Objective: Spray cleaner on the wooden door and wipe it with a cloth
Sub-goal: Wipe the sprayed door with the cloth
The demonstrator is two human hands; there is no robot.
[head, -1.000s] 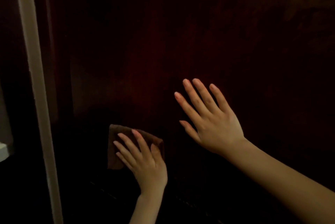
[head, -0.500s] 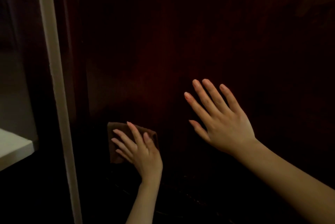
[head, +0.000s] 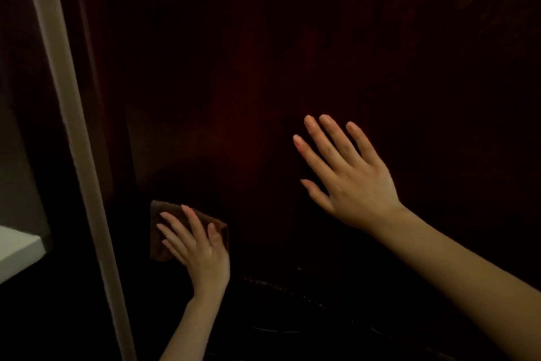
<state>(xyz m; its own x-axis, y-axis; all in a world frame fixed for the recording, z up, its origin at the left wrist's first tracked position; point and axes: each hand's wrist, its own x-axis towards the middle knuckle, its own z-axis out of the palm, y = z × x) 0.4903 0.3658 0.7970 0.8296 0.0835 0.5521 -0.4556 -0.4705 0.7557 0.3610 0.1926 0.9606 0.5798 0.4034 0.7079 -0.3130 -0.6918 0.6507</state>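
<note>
A dark reddish wooden door (head: 307, 68) fills most of the head view in dim light. Low on it, my left hand (head: 196, 246) presses a folded brown cloth (head: 159, 214) flat against the wood with straight, spread fingers. Higher and to the right, my right hand (head: 348, 176) lies flat on the door, fingers straight and spread, holding nothing. No spray bottle shows.
A pale door frame strip (head: 73, 132) runs down the left side beside the door's edge. Beyond it, a white ledge (head: 17, 249) juts in at the lower left. The floor below is dark.
The view has swung left, so the frame and ledge sit further right. My left hand has slid the cloth slightly down and left along the door. My right hand stays flat on the wood.
</note>
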